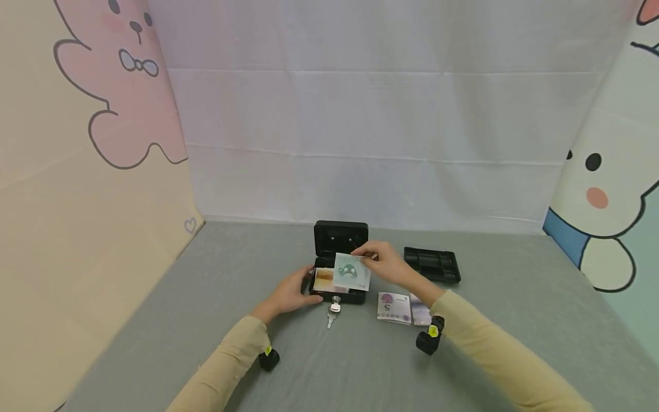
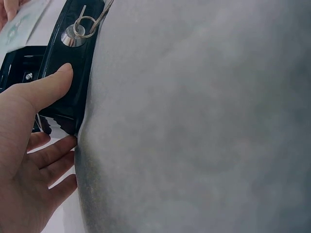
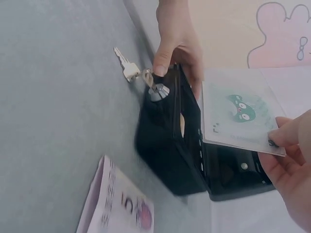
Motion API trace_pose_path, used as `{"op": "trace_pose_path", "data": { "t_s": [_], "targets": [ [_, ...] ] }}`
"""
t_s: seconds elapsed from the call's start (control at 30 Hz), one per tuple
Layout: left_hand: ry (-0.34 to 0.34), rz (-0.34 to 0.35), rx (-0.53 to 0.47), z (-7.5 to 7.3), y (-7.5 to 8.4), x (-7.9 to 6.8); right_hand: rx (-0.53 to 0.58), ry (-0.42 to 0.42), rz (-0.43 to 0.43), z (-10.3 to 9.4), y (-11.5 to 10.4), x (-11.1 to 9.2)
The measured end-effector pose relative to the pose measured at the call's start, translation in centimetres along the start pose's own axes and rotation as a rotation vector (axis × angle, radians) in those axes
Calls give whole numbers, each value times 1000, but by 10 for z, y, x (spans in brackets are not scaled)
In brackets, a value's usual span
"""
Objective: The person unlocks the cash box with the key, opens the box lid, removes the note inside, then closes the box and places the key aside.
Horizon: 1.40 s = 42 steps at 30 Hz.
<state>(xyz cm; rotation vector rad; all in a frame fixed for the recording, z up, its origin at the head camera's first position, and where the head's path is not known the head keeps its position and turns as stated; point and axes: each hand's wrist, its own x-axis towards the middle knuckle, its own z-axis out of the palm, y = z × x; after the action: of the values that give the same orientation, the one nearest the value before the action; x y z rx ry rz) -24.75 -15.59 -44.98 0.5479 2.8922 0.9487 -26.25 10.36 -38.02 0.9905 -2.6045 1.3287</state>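
Head: the right hand (image 1: 383,262) pinches a green-printed card (image 1: 349,272) over the open black box (image 1: 354,297); the left hand (image 1: 289,293) grips its left side. Left wrist: thumb (image 2: 51,88) near the lock (image 2: 73,37). Right wrist: folded paper (image 3: 119,201) (marked 5) lies near right.

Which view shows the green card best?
Right wrist: the green card appears largest there, its print clear, pinched by the right hand. The head view shows it small; the left wrist view, only part, at top left.
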Motion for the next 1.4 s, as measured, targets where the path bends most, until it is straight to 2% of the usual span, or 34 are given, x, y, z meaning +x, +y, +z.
{"op": "trace_pose_path", "data": {
  "t_s": [0.2,0.47,0.63,1.1,1.4],
  "targets": [
    [23,26,-15,0,1,-1,-52,2,13,-23,7,-21],
    [39,34,-13,2,-1,0,-20,9,49,-62,20,-57],
    [32,30,-18,1,-1,0,-13,40,35,-78,31,-80],
    [25,32,-3,2,-3,0,-113,2,274,-118,40,-130],
    [27,36,-18,1,-1,0,-62,-116,378,-138,54,-149]
  ]
}}
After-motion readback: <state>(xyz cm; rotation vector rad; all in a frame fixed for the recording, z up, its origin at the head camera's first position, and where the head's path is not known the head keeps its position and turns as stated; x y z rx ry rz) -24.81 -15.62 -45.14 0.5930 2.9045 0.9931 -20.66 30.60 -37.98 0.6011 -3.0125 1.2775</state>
